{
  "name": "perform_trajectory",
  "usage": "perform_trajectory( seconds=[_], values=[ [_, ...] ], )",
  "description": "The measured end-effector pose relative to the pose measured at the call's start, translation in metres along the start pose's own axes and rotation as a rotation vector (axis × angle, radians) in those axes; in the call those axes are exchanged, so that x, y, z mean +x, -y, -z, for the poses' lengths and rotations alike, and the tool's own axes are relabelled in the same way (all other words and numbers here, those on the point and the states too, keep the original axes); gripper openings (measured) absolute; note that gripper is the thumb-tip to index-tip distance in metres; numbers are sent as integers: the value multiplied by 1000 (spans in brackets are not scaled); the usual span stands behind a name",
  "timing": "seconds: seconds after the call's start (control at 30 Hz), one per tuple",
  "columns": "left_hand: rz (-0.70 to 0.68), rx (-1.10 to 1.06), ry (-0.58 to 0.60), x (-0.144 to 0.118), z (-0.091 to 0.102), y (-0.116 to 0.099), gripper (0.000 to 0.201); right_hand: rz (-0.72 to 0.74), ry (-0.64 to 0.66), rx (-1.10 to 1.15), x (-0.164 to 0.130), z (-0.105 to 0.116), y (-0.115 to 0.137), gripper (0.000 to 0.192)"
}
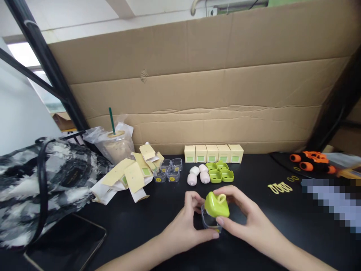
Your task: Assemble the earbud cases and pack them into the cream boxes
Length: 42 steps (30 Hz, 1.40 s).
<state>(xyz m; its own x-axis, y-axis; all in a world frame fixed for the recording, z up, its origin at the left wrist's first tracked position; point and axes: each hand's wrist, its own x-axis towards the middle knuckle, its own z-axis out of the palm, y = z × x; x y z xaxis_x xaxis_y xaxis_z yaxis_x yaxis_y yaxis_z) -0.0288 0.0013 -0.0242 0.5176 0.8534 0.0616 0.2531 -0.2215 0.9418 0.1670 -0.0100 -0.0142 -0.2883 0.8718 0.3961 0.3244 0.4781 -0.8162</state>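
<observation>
My left hand [188, 223] is closed around a clear plastic cup [208, 219] with rounded square sides, low over the black table. Between the thumb and fingers of my right hand [243, 211] is a glossy lime-green lid [216, 205] with a pale yellow loop on top. It sits tilted over the cup's mouth; whether it touches the rim I cannot tell. Beyond my hands lie several pale pink and white rounded pieces [204, 177], beside several open green square pieces [215, 176]. Several more clear cups [173, 174] with yellow stickers stand to the left.
Small cream boxes [212, 153] line the cardboard wall [203, 86]. Flattened cartons [134, 176], a bagged drink [114, 145], a patterned bag [50, 184] and a dark tray-like object [66, 242] are left. At right are yellow loops [279, 188] and an orange toy car [313, 161].
</observation>
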Motion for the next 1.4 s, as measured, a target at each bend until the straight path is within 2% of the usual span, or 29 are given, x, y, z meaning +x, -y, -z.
perform_trajectory(
  seconds=[0.27,0.47,0.67,0.97,1.27,1.4],
  values=[
    [9,-43,41,-2,2,-6,59,170,154,-173,-2,-2,-2,41],
    [1,-50,47,-1,2,-4,58,141,203,-194,-1,0,3,37],
    [-16,-73,68,0,3,-1,57,116,155,-168,-3,2,2,31],
    [-32,-55,89,1,3,2,54,112,123,-145,-5,-1,-4,32],
    [-21,-19,69,1,4,2,56,110,262,-277,-5,-1,-3,25],
    [-32,-23,73,1,4,5,58,139,331,-338,-2,1,0,29]
  ],
)
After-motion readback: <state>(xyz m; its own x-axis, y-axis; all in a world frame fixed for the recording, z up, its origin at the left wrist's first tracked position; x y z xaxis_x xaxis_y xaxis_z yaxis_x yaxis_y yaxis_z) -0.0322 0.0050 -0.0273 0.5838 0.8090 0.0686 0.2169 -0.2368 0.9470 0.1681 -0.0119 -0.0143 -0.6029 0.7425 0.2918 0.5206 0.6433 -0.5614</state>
